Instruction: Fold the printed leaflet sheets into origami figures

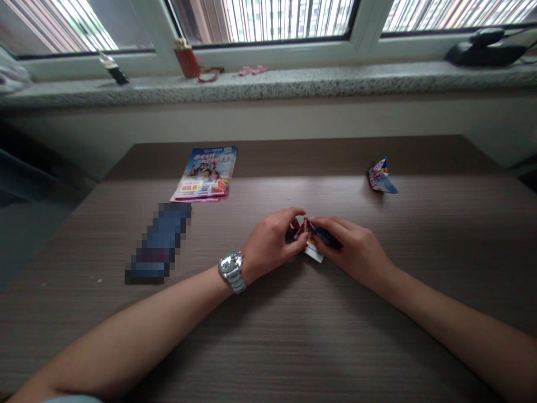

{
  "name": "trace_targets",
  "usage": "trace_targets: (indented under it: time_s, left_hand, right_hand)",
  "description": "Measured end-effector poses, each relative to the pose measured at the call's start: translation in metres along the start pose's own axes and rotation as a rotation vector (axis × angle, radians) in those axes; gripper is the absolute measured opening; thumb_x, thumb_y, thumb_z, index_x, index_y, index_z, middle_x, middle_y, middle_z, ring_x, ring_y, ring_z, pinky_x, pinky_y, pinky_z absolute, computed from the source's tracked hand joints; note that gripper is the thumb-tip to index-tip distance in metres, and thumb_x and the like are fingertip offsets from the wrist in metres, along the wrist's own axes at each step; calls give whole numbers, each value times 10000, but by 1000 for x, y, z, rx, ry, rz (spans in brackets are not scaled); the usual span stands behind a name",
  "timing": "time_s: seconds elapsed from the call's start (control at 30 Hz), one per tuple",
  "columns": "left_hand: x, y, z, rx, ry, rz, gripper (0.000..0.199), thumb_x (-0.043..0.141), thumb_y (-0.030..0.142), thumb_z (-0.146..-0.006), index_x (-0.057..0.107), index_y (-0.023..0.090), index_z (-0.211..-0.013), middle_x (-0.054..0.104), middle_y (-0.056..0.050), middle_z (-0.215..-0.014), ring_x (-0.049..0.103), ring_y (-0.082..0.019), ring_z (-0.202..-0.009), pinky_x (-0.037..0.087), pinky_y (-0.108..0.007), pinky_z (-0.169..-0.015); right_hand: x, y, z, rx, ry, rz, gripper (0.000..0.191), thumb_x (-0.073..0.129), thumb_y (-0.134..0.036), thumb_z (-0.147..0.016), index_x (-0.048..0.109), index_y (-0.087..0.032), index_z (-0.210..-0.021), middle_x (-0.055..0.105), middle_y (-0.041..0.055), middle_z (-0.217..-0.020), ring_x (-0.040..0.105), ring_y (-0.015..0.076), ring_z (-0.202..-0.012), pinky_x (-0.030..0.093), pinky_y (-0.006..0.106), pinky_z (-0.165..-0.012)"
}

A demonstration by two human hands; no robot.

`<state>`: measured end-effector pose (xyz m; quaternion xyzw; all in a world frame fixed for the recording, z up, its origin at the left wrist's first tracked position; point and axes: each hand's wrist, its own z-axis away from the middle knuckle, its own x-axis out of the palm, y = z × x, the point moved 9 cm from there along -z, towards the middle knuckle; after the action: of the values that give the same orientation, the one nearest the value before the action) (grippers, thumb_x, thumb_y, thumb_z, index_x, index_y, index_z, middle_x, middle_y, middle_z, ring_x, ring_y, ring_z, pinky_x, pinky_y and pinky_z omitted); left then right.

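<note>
Near the middle of the table, my left hand [274, 238] and my right hand [354, 240] meet at a small folded piece of printed paper [312, 251]. Both hands are closed on it, fingers curled and thumbs pressing from the near side. Red, white and dark blue parts of the paper show between the fingers; the rest is hidden. A silver watch [231, 267] is on my left wrist. Beyond my right hand stands a folded paper shape [381, 178] with blue and pink print. A stack of printed flyers [207, 173] lies at the far left.
A blurred-out dark phone-like slab [160, 243] lies left of my hands on the wooden table [268, 336]. Along the stone windowsill [310, 84] are a red container [187, 60], a small dark-and-white item [114, 70], a pink piece [252, 70] and a black device [486, 50].
</note>
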<state>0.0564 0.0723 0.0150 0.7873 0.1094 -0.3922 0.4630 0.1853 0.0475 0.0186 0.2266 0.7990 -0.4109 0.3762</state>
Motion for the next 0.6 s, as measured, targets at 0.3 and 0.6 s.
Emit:
trace_targets:
  time_s: [0.3,0.6]
  left_hand:
    - [3,5,2,27,-9,-5,301,630,245,-911,569,208,-1204,667,-57,-1022,641,-177,-878,524,-311,-802]
    - [4,3,2,16,5,60,285,641,216,-893,534,207,-1158,644,-49,-1001,631,-171,-873,530,-302,-791]
  right_hand:
    - [1,1,1,-27,-43,139,215,575,-310,-992,626,-229,-1185,759,78,-1097,732,239,-918,548,341,-766]
    - [2,-2,0,-43,-56,182,210,542,-263,-998,624,-235,-1189,762,74,-1059,729,232,-893,548,333,-759]
